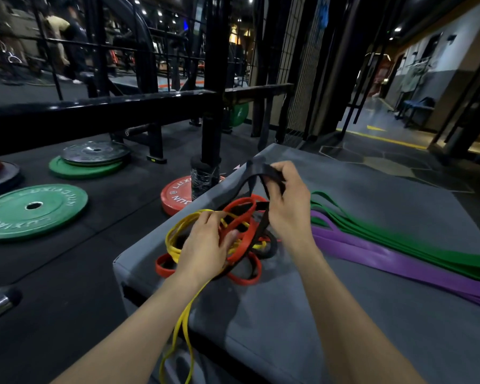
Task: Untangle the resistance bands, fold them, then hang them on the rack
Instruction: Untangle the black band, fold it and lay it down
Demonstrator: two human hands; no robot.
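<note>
I'm looking at a gym: green bumper plates [31, 214] and a red plate [178, 196] lie on black rubber flooring [81, 259], behind them what seems a black steel rack [211, 79].

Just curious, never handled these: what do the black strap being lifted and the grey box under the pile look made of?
Black band: likely matte rubber or latex; it bends limply from the right hand. Grey box: seemingly padded vinyl, with a faint sheen and softly rounded edges.

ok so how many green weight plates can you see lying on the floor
2 lying flat. One large green plate is near the left, and a second green plate sits farther back under a grey plate. A green disc stands behind the rack post; others may be hidden.
</note>
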